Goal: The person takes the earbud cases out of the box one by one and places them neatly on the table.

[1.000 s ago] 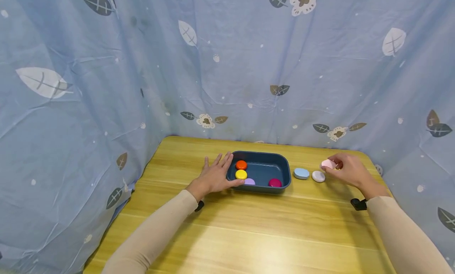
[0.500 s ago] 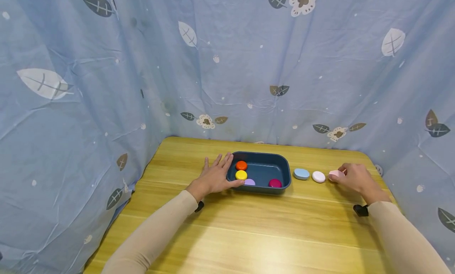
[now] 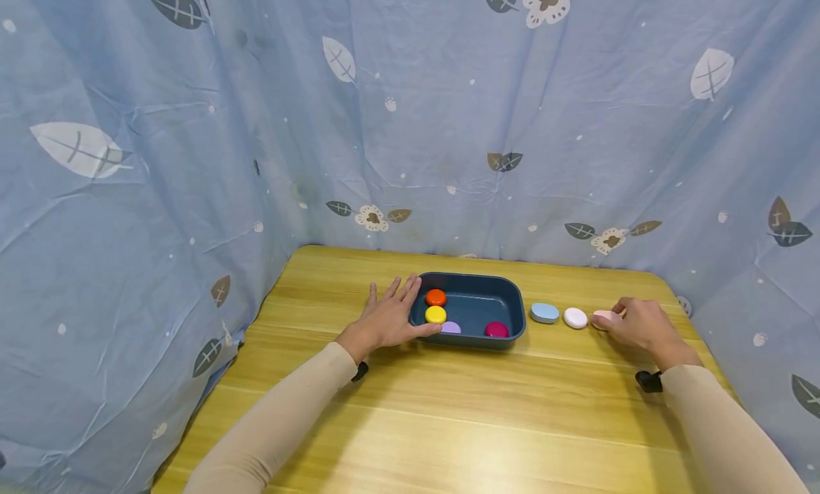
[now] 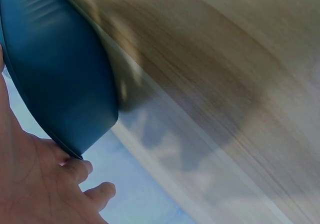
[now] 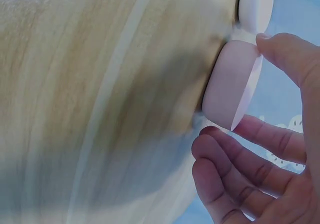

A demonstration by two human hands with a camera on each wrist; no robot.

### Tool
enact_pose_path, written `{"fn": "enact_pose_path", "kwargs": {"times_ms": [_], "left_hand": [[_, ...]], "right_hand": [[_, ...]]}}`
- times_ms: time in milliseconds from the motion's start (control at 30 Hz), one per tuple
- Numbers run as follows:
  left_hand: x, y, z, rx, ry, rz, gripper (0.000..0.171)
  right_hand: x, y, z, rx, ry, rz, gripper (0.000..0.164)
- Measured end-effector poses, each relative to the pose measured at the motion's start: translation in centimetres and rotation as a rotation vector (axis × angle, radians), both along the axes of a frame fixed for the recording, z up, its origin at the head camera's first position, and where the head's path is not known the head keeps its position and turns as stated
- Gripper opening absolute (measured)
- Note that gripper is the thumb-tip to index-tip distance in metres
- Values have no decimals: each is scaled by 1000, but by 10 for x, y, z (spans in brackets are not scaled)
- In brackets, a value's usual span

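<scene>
My left hand (image 3: 384, 322) rests on the left end of a dark blue rectangular tray (image 3: 474, 342), fingers spread straight along its rim and thumb across the near left corner. Inside the tray lie an orange round piece (image 3: 435, 297), a yellow one (image 3: 435, 314), a lilac one (image 3: 451, 327) and a crimson one (image 3: 496, 329). Between thumb and index finger, my right hand (image 3: 645, 329) holds a smooth pink oval piece (image 5: 227, 81) by its two ends, flat at the tabletop. Left of it sit a whitish round piece (image 3: 575, 318) and a light blue oval piece (image 3: 544, 313).
The pieces outside the tray form a row to its right on the wooden table (image 3: 461, 416). A blue curtain (image 3: 423, 124) with leaf and flower prints hangs behind the table and along both sides.
My right hand has moved toward me and slightly right, bringing the pink oval piece down from above into the row beside the whitish one. The left hand and tray have stayed put.
</scene>
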State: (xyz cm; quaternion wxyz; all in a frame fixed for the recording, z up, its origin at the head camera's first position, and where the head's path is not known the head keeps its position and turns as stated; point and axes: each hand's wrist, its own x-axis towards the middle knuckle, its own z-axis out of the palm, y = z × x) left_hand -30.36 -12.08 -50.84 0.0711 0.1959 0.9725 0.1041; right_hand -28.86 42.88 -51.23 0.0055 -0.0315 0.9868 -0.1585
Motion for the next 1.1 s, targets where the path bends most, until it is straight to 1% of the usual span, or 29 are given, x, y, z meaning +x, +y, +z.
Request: {"fn": "enact_pose_path", "kwargs": {"times_ms": [167, 400, 500, 633, 733, 867, 967, 1100], "left_hand": [[0, 0, -1, 0, -10, -4, 127], [0, 1, -2, -13, -14, -6, 128], [0, 2, -3, -10, -17, -5, 128], [1, 2, -4, 0, -19, -9, 129], [1, 0, -3, 12, -15, -13, 130], [0, -3, 0, 32, -1, -11, 131], [-1, -6, 2, 46, 3, -10, 131], [-1, -9, 4, 59, 3, -16, 131]], "right_hand": [[0, 0, 3, 7, -6, -5, 87], [-3, -16, 22, 17, 17, 17, 92], [-5, -30, 31, 24, 29, 34, 91], [-8, -52, 42, 28, 90, 70, 84], [-10, -70, 50, 10, 133, 107, 77], [-16, -95, 60, -21, 163, 172, 69], [-21, -113, 64, -41, 166, 234, 63], [-30, -136, 66, -56, 137, 326, 58]]}}
